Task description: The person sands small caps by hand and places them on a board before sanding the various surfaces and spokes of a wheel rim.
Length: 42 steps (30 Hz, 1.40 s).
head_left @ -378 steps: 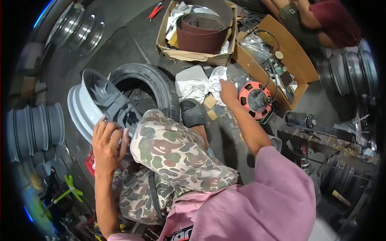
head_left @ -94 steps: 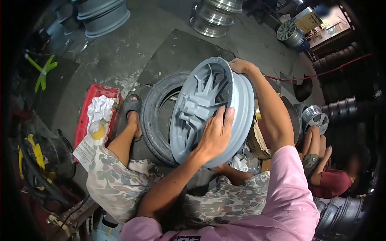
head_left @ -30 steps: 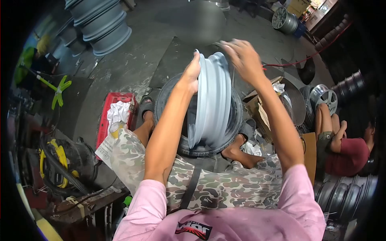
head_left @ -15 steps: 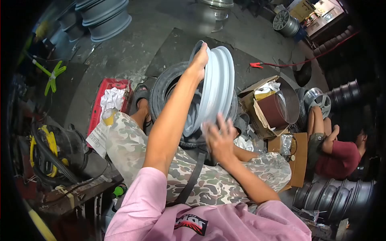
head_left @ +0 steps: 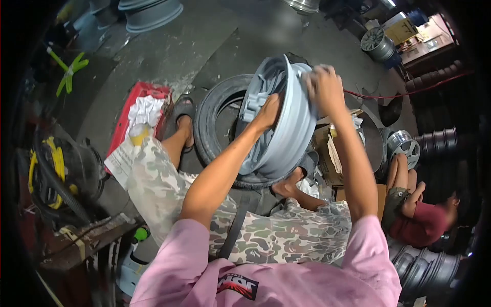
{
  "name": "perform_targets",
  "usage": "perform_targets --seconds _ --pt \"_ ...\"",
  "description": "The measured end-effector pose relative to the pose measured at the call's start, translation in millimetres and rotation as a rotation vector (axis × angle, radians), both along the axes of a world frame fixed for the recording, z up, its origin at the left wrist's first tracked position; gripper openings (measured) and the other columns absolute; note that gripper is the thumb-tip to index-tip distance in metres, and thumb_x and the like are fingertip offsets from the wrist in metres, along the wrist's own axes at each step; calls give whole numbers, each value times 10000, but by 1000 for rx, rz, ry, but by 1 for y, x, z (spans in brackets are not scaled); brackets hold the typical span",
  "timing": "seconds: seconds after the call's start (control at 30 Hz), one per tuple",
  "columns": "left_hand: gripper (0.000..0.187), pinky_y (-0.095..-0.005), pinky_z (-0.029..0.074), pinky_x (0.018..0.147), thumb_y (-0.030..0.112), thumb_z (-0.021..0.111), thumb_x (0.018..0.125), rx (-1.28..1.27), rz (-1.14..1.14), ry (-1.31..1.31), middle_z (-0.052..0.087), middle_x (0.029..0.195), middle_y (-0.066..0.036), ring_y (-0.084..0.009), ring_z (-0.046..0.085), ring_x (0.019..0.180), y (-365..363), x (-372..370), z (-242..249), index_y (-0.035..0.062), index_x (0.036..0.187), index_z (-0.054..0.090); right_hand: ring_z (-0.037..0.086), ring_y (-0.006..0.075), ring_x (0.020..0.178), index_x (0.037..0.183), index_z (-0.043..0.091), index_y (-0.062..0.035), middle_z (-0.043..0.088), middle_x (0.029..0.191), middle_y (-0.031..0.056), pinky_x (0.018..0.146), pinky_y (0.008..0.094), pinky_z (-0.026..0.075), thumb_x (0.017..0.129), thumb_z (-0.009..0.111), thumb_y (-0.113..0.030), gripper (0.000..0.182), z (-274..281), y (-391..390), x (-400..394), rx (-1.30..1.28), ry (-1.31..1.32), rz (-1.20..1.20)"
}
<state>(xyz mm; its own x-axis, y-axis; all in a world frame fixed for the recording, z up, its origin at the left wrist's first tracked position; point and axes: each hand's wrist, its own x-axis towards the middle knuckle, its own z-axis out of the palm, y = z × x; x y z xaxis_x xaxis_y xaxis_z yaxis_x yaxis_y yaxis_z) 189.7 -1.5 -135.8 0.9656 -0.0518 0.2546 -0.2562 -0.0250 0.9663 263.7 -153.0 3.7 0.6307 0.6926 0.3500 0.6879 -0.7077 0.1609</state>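
A grey alloy wheel rim stands tilted on edge over a black tyre lying on the floor between my feet. My left hand grips the rim at its spoked face, the fingertips hidden inside it. At the upper right of the rim's barrel is my right hand, smeared by motion, with its fingers curled in. Something small and greyish shows by those fingers against the metal, too blurred to name.
At left are a red tray with white cloth and a black vacuum cleaner with a hose. An open cardboard box stands at right. Beyond it sits a person in a maroon shirt, near stacked rims.
The rim has turned, so its spokes now show. My left hand has shifted from the top edge to the spoked face. My right hand has moved up from the bottom to the upper right.
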Motion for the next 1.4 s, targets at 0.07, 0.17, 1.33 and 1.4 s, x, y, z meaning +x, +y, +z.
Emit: perform_targets --seconds 0.07,0.17,1.33,1.4 --pt "344 -403 438 933 236 485 989 163 159 -255 638 1070 -205 -301 575 1023 -10 29 -55 -67 1081 619 597 397 1134 979 726 -25 707 1040 184 871 513 511 921 612 -331 332 -16 23 72 -72 170 -86" --pt "310 -493 429 887 176 442 953 4 261 -152 596 1018 -323 -477 546 1004 -11 23 -24 -67 1015 624 594 414 1112 952 725 4 696 1032 210 870 515 514 926 576 -272 315 -39 43 92 -117 243 -5" --pt "574 -360 388 1061 423 280 1065 -395 237 62 576 1296 -189 -282 524 1222 -39 80 -138 -31 1276 561 674 358 767 880 711 58 687 822 211 703 425 498 935 630 -296 367 -14 70 64 602 648 -97" --pt "546 -334 396 1069 364 356 1064 -251 47 -45 583 1307 -114 -208 506 1206 -19 60 -97 -41 1409 478 687 334 779 917 720 48 682 847 207 708 405 508 941 625 -258 322 -23 67 51 644 498 69"
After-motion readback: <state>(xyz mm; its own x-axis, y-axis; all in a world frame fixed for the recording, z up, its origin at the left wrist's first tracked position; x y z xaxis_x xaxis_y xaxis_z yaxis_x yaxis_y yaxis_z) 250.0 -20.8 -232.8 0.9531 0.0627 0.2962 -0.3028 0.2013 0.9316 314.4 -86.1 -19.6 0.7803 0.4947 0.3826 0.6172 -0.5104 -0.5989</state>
